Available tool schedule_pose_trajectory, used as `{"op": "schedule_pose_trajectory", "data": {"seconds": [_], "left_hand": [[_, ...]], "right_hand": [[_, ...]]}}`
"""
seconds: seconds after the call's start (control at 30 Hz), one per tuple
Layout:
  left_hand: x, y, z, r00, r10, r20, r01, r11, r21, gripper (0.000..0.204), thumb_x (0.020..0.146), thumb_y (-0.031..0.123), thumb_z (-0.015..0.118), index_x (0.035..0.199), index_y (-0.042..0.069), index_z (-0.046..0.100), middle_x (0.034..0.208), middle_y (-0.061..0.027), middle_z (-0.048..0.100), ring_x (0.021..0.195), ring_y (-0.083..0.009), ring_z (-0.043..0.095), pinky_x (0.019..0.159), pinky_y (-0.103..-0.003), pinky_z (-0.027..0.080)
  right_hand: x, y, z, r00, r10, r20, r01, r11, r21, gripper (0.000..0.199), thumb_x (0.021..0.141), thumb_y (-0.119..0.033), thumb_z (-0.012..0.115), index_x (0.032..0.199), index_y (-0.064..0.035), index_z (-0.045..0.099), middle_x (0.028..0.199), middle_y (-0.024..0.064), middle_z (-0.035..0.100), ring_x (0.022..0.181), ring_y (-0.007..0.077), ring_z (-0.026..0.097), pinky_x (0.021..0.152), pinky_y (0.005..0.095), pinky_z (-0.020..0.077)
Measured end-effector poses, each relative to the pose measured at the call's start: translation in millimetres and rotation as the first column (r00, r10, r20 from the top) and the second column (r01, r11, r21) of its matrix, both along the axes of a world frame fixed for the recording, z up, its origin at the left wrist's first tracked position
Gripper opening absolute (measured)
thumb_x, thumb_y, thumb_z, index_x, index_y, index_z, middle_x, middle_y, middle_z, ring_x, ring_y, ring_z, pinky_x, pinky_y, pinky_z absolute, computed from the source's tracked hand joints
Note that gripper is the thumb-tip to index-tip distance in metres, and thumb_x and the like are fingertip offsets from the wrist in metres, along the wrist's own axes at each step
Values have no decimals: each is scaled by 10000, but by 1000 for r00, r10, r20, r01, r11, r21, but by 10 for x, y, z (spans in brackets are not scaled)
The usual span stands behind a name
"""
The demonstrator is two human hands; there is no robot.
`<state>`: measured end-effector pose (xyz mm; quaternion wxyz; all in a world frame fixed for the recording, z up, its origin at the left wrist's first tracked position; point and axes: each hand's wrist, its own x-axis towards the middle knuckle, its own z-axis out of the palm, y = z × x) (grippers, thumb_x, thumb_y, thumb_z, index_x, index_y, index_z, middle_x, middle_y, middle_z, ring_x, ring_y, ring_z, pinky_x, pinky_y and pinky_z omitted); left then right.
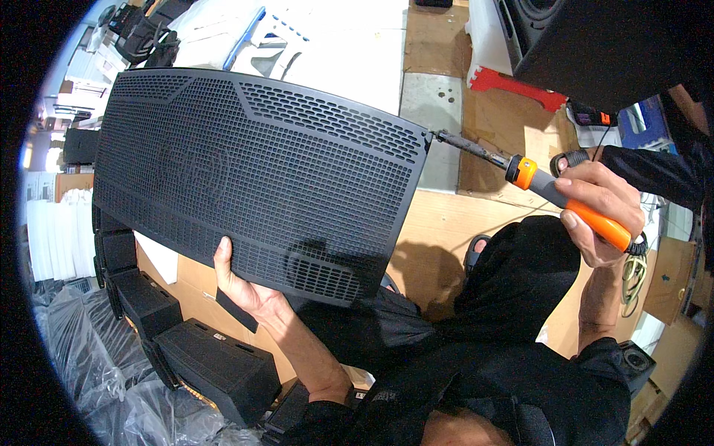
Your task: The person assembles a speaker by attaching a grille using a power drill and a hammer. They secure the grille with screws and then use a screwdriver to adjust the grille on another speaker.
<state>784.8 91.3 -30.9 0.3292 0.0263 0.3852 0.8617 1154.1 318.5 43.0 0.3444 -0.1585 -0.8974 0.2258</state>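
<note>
A large black perforated speaker grille [245, 178] is tilted up in front of me, its mesh face toward me. My left hand [249, 290] grips its lower edge, thumb on the front and the fingers hidden behind. At the right, my right hand [604, 212] is closed round the orange and grey handle of a corded soldering iron [543, 182]. Its dark metal shaft points left and up, and the tip is at the grille's upper right corner; whether it touches, I cannot tell.
Several black speaker boxes [216, 364] line the lower left beside clear plastic wrap [97, 357]. A big black speaker cabinet [595, 52] stands at the upper right above a red bracket [513, 88]. Another person's dark sleeve [654, 172] reaches in behind my right hand. Cardboard [439, 212] covers the floor.
</note>
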Motion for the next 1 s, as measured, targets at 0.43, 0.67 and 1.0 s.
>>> {"op": "schedule_pose_trajectory", "data": {"seconds": [0.43, 0.67, 1.0], "left_hand": [[115, 115, 95, 997, 64, -34, -65, 998, -9, 356, 861, 79, 549, 1168, -95, 506, 1071, -230, 629, 913, -299, 666, 776, -430, 591], [110, 100, 93, 998, 59, -29, -60, 998, -14, 339, 867, 77, 541, 1162, -89, 514, 1067, -225, 633, 915, -298, 666, 788, -419, 589], [123, 133, 107, 999, 34, -6, -34, 999, 1, 328, 869, 79, 537, 1146, -95, 516, 1064, -230, 632, 917, -303, 665, 786, -424, 588]], "right_hand": [[-26, -52, -72, 997, -78, -3, 78, 997, 5, 253, 708, -65, 706, 943, 26, 683, 807, 164, 675, 685, 245, 670, 597, 299, 524], [-85, -87, -51, 997, -77, 22, 75, 994, 82, 253, 712, -72, 719, 946, 16, 684, 774, 148, 666, 652, 250, 662, 563, 309, 521], [-263, -297, -55, 996, -86, 32, 81, 989, 123, 281, 707, -53, 740, 981, -23, 684, 745, 112, 642, 595, 217, 633, 517, 294, 501]]}}
